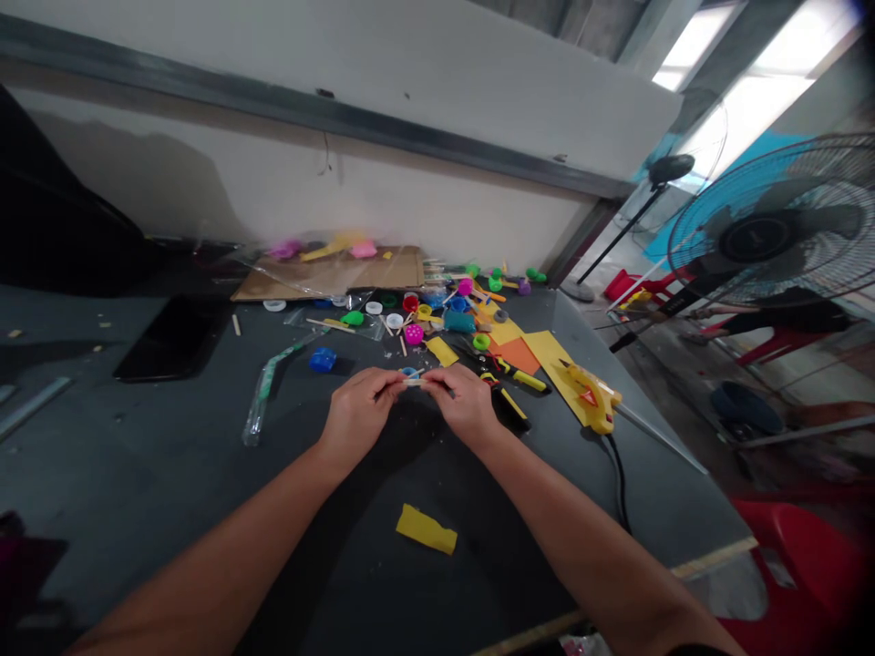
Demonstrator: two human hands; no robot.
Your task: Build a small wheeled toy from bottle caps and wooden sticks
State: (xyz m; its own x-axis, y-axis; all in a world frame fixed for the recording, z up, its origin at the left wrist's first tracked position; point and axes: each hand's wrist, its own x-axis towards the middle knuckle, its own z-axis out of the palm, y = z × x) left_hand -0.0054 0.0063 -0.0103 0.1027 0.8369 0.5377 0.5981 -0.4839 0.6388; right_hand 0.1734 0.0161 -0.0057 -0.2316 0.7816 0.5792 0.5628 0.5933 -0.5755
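Note:
My left hand and my right hand meet over the middle of the dark table, thumbs and fingertips pinched. Between them runs a short pale stick, each hand gripping one end. Just behind the stick shows a small blue ring-like piece; whether it touches the stick I cannot tell. Nearer to me lies a torn yellow paper strip. To the left of my left hand sits a blue bottle cap. Black-and-yellow pliers rest beside my right hand.
A yellow glue gun with a black cord lies on yellow paper at right. Coloured caps and sticks crowd the back, before a cardboard sheet. At left are a black phone and a clear plastic wrapper. A fan stands beyond.

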